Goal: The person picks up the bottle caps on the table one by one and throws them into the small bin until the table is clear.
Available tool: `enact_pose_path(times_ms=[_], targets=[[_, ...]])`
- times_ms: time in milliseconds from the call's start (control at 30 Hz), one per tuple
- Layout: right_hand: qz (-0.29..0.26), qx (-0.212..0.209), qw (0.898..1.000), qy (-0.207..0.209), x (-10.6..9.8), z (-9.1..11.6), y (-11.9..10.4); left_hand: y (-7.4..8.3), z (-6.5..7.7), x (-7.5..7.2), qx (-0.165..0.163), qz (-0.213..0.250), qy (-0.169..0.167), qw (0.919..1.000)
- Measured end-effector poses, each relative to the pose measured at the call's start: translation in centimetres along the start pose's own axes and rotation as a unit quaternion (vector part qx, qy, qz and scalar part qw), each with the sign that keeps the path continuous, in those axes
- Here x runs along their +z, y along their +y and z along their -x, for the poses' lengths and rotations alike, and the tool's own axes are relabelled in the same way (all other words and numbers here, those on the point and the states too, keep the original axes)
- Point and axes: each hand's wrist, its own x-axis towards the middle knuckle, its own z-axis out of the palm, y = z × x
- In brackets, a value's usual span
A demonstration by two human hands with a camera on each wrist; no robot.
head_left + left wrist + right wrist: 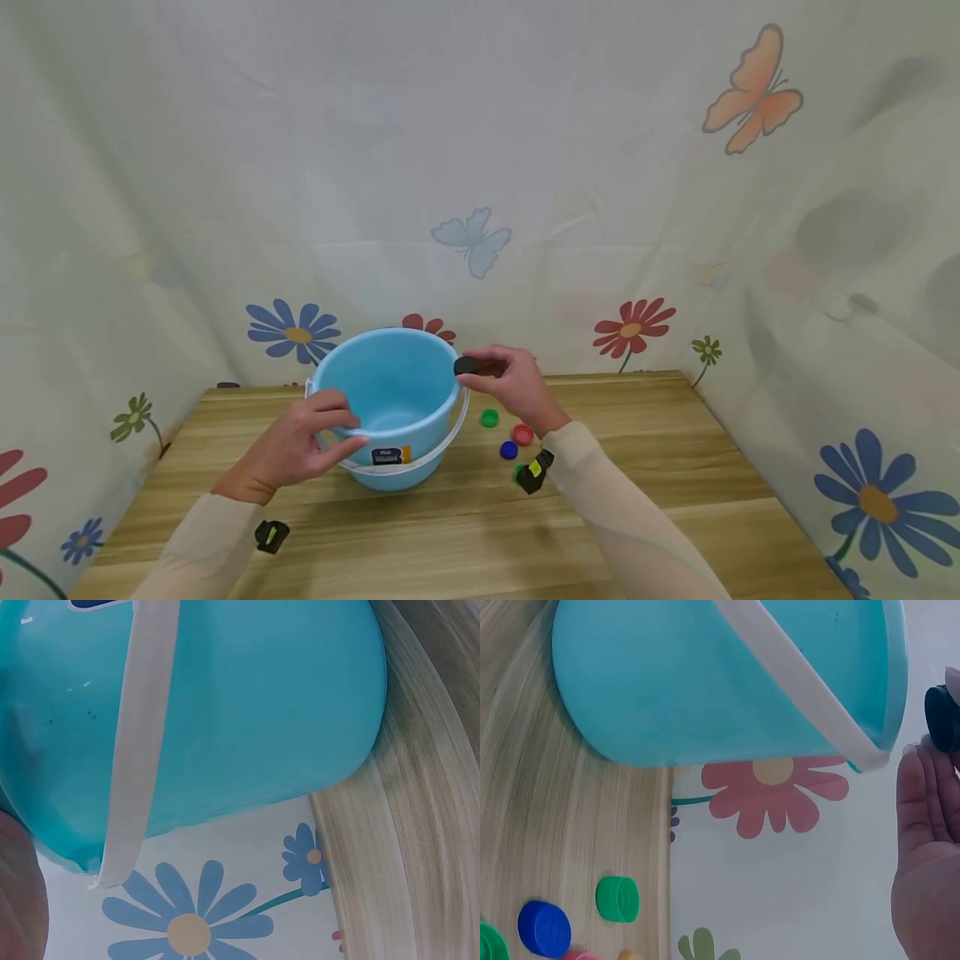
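A light blue bucket (405,425) with a white handle (452,437) stands upright on the wooden table. My left hand (303,442) grips its near left rim, fingers over the edge and thumb outside. Between thumb and fingers my right hand (513,383) pinches a black bottle cap (465,366) beside the bucket's right rim. The same cap (943,718) shows at the right edge of the right wrist view. In the left wrist view the bucket wall (262,697) fills much of the frame, and only a sliver of the left hand (21,892) appears.
Several loose caps lie right of the bucket: a green cap (490,417), a red cap (522,434), a blue cap (509,450) and another green one, partly hidden by the right wrist's camera (533,473). A flower-printed curtain (480,150) surrounds the wooden table (637,450).
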Motion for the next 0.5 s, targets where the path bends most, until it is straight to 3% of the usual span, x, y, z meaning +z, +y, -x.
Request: enact_pose_path(times_ms=[500], targets=[[0.006, -0.018, 1.000, 0.011, 1.6, -0.6, -0.8, 0.1, 0.0, 0.0, 0.005, 0.002, 0.001, 1.0000]])
